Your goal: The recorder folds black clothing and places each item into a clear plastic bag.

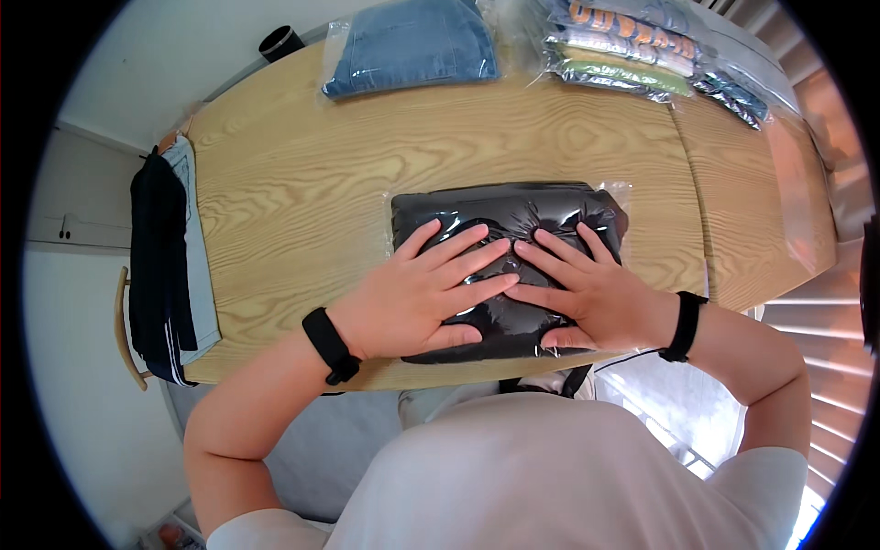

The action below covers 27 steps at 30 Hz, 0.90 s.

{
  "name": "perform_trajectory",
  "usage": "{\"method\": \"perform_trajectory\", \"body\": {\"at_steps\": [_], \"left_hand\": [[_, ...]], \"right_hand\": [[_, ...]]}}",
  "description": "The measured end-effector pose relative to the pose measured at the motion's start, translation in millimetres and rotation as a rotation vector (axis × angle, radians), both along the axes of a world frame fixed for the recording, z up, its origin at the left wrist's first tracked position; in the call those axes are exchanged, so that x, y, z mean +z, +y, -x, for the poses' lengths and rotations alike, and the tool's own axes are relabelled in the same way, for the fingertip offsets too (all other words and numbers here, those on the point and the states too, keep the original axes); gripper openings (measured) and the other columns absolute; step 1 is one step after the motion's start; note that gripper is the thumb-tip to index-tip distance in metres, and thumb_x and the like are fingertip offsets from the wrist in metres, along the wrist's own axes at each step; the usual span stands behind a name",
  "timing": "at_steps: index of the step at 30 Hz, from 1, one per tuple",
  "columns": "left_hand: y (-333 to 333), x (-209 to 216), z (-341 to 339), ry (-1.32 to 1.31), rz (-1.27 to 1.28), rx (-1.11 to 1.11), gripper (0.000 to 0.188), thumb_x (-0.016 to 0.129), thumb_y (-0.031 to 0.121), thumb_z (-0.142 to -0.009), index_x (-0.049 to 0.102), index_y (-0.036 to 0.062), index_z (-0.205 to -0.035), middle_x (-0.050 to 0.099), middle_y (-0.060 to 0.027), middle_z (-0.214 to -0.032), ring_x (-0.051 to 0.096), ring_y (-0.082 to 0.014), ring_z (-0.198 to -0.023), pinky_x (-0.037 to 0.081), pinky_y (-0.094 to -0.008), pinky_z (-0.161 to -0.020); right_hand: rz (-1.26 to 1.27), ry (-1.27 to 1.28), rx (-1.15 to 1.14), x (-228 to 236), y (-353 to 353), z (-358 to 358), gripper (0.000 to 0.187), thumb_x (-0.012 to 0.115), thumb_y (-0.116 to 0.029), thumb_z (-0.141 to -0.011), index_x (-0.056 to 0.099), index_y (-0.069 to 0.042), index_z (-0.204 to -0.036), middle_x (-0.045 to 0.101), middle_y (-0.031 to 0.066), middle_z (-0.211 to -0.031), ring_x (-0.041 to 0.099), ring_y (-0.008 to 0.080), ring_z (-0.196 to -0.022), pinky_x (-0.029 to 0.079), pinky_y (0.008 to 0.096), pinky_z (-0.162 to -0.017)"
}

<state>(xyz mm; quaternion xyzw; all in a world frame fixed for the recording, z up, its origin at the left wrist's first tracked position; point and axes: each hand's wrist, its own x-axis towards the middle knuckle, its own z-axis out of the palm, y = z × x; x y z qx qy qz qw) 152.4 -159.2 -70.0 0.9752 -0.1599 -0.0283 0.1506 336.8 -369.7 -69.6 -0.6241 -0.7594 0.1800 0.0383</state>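
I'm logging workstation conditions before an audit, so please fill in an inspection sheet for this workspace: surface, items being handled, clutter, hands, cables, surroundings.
Surface: wood-grain table, with a seam toward its right end.
Items being handled: dark folded bundle in clear plastic, lying near the front edge.
Clutter: bagged blue folded garment and a stack of bagged garments at the far side; dark garment at the left end; black cup-like container at the far left.
Hands: left hand and right hand flat on the bundle, fingers spread.
Cables: thin dark cable beside the right wrist; its ends are unclear.
Surroundings: pale cabinet left, pleated curtain right.
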Motion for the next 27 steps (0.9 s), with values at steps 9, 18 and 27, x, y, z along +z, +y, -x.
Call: {"method": "perform_trajectory", "body": {"at_steps": [9, 18, 27], "left_hand": [[1.3, -1.3, -3.8, 0.071, 0.059, 0.035, 0.067, 0.063, 0.049, -0.079, 0.044, 0.0217, -0.138, 0.030, -0.0066, -0.149, 0.026, -0.0295, -0.138, 0.022, -0.0579, -0.105], [-1.3, -10.3, -1.5, 0.003, -0.011, 0.002, 0.061, 0.048, 0.054, -0.089, 0.041, 0.0205, -0.140, 0.029, -0.0099, -0.149, 0.023, -0.0322, -0.138, 0.018, -0.0577, -0.108], [2.4, 24.4, 25.3, -0.054, 0.355, 0.381, 0.065, 0.053, 0.034, -0.092, 0.028, 0.0044, -0.144, 0.026, -0.0195, -0.149, 0.022, -0.0312, -0.139, 0.019, -0.0428, -0.112]], "right_hand": [[-0.013, 0.044, -0.012, -6.3, 2.9, -3.9, 0.059, 0.048, -0.055, -0.089, 0.040, -0.028, -0.141, 0.027, 0.0080, -0.151, 0.019, 0.0273, -0.141, 0.011, 0.0581, -0.109], [-0.058, -0.002, 0.012, -13.0, -1.4, -3.1, 0.062, 0.045, -0.056, -0.090, 0.037, -0.025, -0.142, 0.024, 0.0100, -0.152, 0.018, 0.0289, -0.141, 0.011, 0.0561, -0.110], [-0.168, 0.585, -0.393, 31.0, -32.7, -16.4, 0.062, 0.066, -0.020, -0.083, 0.039, -0.006, -0.137, 0.036, 0.0201, -0.142, 0.038, 0.0346, -0.130, 0.030, 0.0432, -0.108]]}}
